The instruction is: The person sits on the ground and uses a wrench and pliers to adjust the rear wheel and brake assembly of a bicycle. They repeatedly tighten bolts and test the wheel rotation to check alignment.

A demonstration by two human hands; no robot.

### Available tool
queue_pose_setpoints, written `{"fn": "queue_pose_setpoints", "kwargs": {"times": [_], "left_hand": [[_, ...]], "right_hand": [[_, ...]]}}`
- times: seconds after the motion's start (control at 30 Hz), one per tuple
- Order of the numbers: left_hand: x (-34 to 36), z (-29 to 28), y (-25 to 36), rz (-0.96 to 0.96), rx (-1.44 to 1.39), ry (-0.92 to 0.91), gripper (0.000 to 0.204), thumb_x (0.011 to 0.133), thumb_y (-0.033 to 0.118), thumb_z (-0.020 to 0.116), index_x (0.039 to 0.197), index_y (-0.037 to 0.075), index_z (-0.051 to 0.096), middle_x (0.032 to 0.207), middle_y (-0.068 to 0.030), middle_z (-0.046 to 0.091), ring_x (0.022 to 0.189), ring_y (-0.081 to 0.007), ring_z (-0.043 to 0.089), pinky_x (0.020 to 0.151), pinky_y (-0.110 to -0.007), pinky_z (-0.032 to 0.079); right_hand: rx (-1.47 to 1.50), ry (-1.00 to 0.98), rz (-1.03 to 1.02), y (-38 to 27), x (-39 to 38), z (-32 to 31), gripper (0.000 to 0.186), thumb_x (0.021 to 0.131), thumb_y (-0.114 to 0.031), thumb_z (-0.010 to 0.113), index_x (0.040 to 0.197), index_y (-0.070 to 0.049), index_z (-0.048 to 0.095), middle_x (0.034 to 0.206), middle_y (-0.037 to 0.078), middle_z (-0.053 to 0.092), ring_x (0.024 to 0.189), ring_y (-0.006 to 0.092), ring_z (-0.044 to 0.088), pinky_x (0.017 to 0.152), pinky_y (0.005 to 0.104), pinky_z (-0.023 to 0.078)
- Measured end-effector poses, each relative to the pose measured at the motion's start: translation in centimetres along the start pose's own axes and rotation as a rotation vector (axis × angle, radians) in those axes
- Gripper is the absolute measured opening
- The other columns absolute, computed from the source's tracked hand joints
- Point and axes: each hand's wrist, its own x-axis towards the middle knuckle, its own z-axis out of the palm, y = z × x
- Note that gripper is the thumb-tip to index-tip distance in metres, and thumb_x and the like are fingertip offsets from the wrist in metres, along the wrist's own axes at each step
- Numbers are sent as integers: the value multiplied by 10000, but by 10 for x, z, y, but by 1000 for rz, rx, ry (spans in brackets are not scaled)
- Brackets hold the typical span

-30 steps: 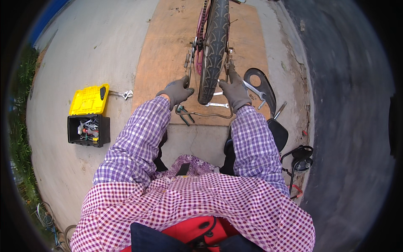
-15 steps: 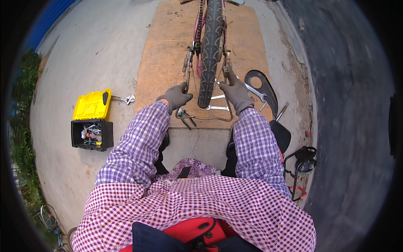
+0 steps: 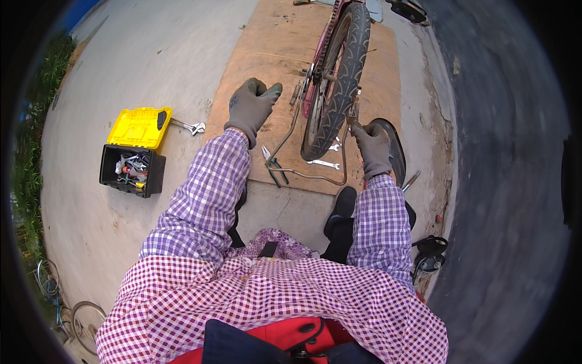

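Observation:
A bicycle's rear wheel (image 3: 347,79), with a dark patterned tyre, stands tilted to the right, beside the chain and the pink frame (image 3: 321,51). Around the wheel's lower end runs a bent, U-shaped metal kickstand (image 3: 280,145). My right hand (image 3: 372,147), in a grey glove, is closed on its upper right end, close to the axle. My left hand (image 3: 252,107), gloved alike, is raised left of the wheel, apart from the kickstand. Its fingers are loosely bent, the thumb stands off, and nothing shows in it. Below lie pliers (image 3: 276,165) and a spanner (image 3: 324,164).
The wheel and tools are on a wooden board (image 3: 242,73) over concrete. To the left stands a black toolbox (image 3: 154,176) with a yellow lid (image 3: 134,128); an adjustable spanner (image 3: 193,127) lies by it. A black chain guard (image 3: 395,155) and bicycle pedal parts (image 3: 430,255) lie right.
My left hand has let go of the kickstand and risen up and left. The wheel now leans right, the kickstand sits askew, and my right hand has shifted right and slightly down. My view has turned.

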Motion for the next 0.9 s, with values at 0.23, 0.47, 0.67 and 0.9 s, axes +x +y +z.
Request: {"fn": "queue_pose_setpoints", "kwargs": {"times": [0.23,0.47,0.67,0.9], "left_hand": [[5,-31,10,68,-342,137,348,892,304,773,780,28,592,678,-10,555,624,-100,480,602,-296,434],[12,-43,-4,43,-511,166,317,867,295,804,825,59,597,673,14,545,595,-76,487,554,-264,424],[10,-51,-6,37,-554,243,318,861,298,819,812,78,594,624,17,532,502,-78,477,488,-255,442],[10,-59,-8,83,-473,272,312,838,305,855,835,107,614,652,4,577,560,-81,552,569,-250,544]], "right_hand": [[-77,81,30,-6,3,-12,461,790,-402,870,792,-34,593,666,-5,554,556,91,491,491,281,380],[129,113,-32,22,14,-25,235,832,-179,760,828,0,607,708,23,583,558,94,533,490,275,430],[78,151,-22,33,23,-29,224,813,-165,760,859,-4,610,724,24,602,580,92,552,482,274,445],[-18,253,-33,48,33,-40,229,767,-178,753,790,11,625,677,61,608,573,128,568,527,316,473]]}}
